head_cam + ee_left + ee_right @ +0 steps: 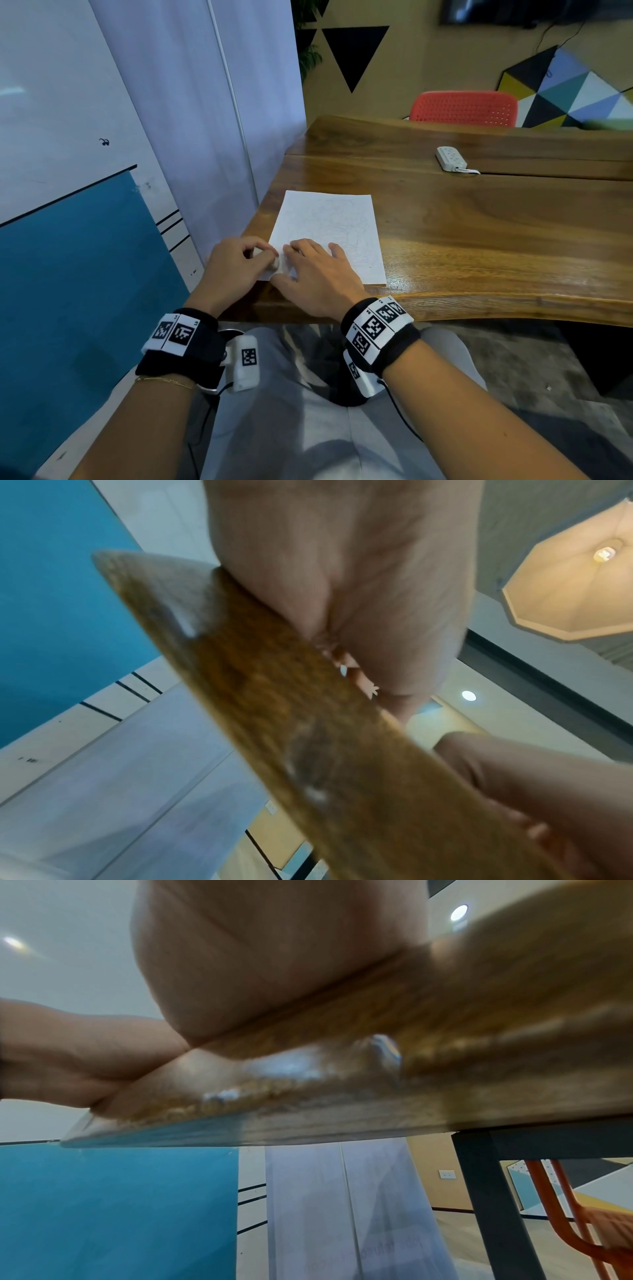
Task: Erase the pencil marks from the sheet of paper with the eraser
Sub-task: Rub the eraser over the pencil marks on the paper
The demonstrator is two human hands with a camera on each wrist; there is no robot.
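Head view: my left hand (236, 263) pinches the eraser (275, 264) at the sheet of paper's (329, 229) near-left corner; my right hand (317, 270) lies flat, steadying it. Faint pencil marks (346, 233) still cover most of it, so I judge little erased.

- Wooden table (479, 222), glossy live-edge top, dark metal leg (493, 1204) below.
- White power strip (450, 158) lies on the table's far part.
- Red perforated chair (464, 109) behind the table.
- Tan wall carries black triangles (354, 54) and a multicoloured geometric panel (565, 92).
- Left: teal-and-white wall (68, 274), translucent white curtain (212, 102).
- Octagonal ceiling lamp (575, 588), lit; recessed spot (468, 695).
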